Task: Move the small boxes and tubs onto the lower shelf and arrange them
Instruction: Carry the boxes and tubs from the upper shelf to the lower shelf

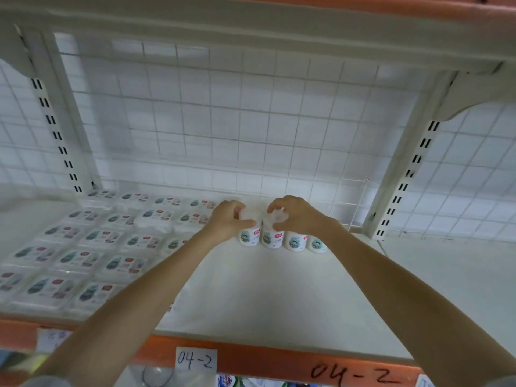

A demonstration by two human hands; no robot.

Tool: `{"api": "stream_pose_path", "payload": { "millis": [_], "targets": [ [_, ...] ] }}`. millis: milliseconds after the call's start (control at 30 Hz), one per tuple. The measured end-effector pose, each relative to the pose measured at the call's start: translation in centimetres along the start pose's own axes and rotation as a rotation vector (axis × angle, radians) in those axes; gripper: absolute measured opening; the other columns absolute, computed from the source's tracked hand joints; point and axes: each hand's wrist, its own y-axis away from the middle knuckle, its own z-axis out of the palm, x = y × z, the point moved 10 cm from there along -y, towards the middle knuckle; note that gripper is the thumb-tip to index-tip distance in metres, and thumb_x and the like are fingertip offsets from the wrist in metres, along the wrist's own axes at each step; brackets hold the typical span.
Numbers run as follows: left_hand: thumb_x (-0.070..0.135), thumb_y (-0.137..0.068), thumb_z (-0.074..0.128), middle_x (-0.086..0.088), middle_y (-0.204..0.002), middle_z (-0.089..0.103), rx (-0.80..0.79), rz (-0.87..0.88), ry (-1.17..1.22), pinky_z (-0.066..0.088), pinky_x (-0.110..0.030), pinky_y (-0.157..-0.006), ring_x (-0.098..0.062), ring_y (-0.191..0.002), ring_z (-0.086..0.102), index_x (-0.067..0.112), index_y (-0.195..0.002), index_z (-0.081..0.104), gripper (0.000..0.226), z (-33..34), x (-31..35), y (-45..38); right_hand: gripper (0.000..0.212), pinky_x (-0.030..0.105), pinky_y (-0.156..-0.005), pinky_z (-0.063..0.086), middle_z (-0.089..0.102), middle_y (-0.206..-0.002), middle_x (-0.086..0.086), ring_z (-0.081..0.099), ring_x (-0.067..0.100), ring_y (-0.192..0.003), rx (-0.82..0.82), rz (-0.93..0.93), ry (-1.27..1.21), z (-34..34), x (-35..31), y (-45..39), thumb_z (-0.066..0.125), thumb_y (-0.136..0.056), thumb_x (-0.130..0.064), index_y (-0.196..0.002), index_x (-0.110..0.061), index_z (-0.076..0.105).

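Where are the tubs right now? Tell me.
In the head view, four tubs stand in a row mid-shelf, right of the flat boxes; the left hand and right hand grip two.

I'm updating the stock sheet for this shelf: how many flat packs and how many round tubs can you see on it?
flat packs: 18 in view; others may be hidden
round tubs: 4, in a row; the left hand and the right hand each grip one
Total: 22
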Motion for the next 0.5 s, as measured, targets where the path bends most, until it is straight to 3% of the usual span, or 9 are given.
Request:
{"api": "stream_pose_path", "payload": {
  "millis": [133,233,500],
  "targets": [
    [0.020,-0.072,0.077,-0.011,-0.096,0.066,0.038,0.039,0.022,0.047,-0.031,-0.076,-0.023,-0.091,0.063,0.004,-0.098,0.062,0.034,-0.1,0.8,0.3,0.033,0.033,-0.089,0.041,0.046,-0.103,-0.006,0.046,0.014,-0.097,0.029,-0.036,-0.034,-0.1,0.1,0.0,0.066,-0.078,-0.024,-0.109,-0.025,0.058],
    [0.019,-0.074,0.076,-0.006,-0.103,0.061,0.053,0.034,0.039,0.046,-0.027,-0.079,-0.018,-0.093,0.059,0.001,-0.112,0.058,0.046,0.0,0.7,0.5,0.032,0.029,-0.084,0.041,0.046,-0.103,-0.005,0.045,0.013,-0.094,0.033,-0.060,-0.035,-0.2,0.0,0.0,0.066,-0.079,-0.023,-0.110,-0.021,0.058],
    [0.025,-0.074,0.076,-0.012,-0.118,0.056,0.060,-0.006,0.038,0.046,-0.030,-0.087,-0.021,-0.102,0.057,0.004,-0.121,0.052,0.056,0.1,-0.2,0.4,0.033,0.031,-0.086,0.044,0.050,-0.107,0.002,0.049,0.015,-0.096,0.064,-0.062,0.011,-0.3,0.2,0.4,0.066,-0.081,-0.030,-0.110,-0.017,0.058]
  ]
}}
